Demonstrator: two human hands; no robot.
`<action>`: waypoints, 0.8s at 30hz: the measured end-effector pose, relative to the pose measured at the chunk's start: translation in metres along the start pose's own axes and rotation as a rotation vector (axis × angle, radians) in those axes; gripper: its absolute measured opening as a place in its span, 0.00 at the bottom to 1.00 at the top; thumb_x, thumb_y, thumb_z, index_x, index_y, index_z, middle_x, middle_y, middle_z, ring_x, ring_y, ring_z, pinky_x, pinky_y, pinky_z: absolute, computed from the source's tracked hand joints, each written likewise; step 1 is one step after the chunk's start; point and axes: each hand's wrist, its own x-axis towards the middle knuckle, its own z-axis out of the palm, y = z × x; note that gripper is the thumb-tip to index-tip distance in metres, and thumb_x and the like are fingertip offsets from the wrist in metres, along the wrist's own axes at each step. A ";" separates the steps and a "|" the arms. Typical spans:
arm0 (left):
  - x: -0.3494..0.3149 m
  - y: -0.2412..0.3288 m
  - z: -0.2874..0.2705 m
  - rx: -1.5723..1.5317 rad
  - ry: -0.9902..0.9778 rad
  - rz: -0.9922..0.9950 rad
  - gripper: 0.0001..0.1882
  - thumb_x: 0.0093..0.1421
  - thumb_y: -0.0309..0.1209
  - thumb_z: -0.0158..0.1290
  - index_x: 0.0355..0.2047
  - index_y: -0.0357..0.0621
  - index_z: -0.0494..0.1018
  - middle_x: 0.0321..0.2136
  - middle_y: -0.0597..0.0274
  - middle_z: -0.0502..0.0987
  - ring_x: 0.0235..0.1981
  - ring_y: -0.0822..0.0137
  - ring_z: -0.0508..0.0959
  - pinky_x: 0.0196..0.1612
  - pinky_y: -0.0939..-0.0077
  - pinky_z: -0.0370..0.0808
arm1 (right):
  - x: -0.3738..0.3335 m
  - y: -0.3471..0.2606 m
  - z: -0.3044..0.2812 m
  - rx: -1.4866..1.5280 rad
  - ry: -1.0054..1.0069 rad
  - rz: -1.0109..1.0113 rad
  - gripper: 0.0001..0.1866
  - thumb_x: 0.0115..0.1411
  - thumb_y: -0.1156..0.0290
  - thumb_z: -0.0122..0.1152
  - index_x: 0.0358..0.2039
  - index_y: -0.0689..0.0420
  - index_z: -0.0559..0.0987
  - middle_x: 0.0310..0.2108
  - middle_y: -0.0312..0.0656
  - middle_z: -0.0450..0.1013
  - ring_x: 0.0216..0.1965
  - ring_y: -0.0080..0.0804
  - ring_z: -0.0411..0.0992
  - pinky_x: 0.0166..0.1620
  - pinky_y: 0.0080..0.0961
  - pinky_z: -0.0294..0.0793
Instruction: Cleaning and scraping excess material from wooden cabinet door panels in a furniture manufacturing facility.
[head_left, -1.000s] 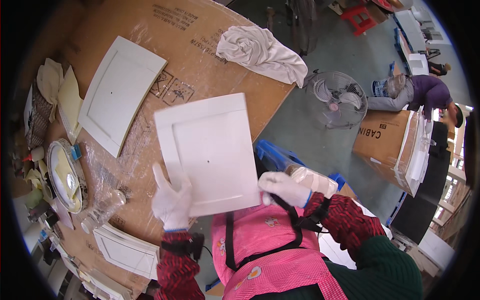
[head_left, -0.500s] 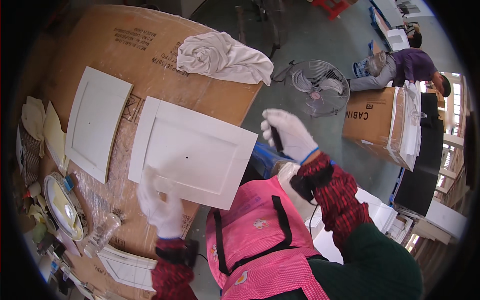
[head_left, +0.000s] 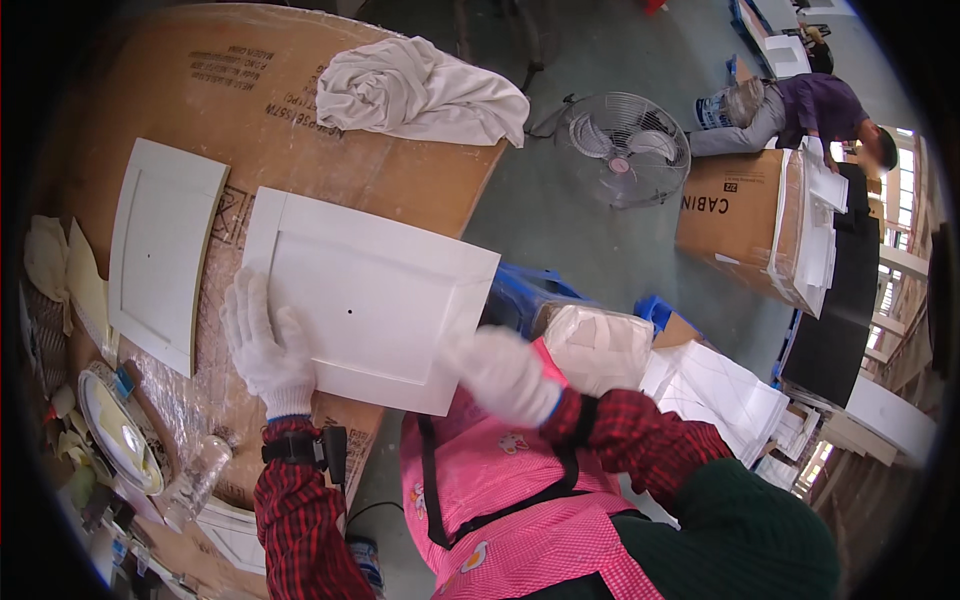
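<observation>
A white framed cabinet door panel (head_left: 370,290) with a small dark dot at its centre lies on the cardboard-covered table. My left hand (head_left: 265,350), in a white knit glove, rests at the panel's left near corner with its fingers stretched out. Over the panel's right near edge is my right hand (head_left: 505,375), also gloved and smeared by motion. Its fingers and anything in them cannot be made out. A second white panel (head_left: 165,255) lies flat to the left, apart from the first.
A crumpled off-white cloth (head_left: 415,95) lies at the table's far edge. At left are a round dish (head_left: 120,425) and a clear plastic bottle (head_left: 198,483). Beyond the table stand a floor fan (head_left: 622,150), a carton (head_left: 745,215) and a person (head_left: 815,105) bending over it.
My right hand, which held a small black object above the floor, has come down and left to the panel's edge. My left hand has moved left and settled on the panel's corner.
</observation>
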 end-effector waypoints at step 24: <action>0.001 0.007 -0.004 0.019 0.004 0.000 0.26 0.67 0.27 0.48 0.66 0.41 0.70 0.67 0.47 0.70 0.68 0.42 0.67 0.72 0.48 0.60 | 0.109 0.121 -0.010 0.419 -0.205 0.140 0.15 0.55 0.71 0.66 0.44 0.50 0.80 0.35 0.43 0.72 0.37 0.46 0.75 0.38 0.41 0.77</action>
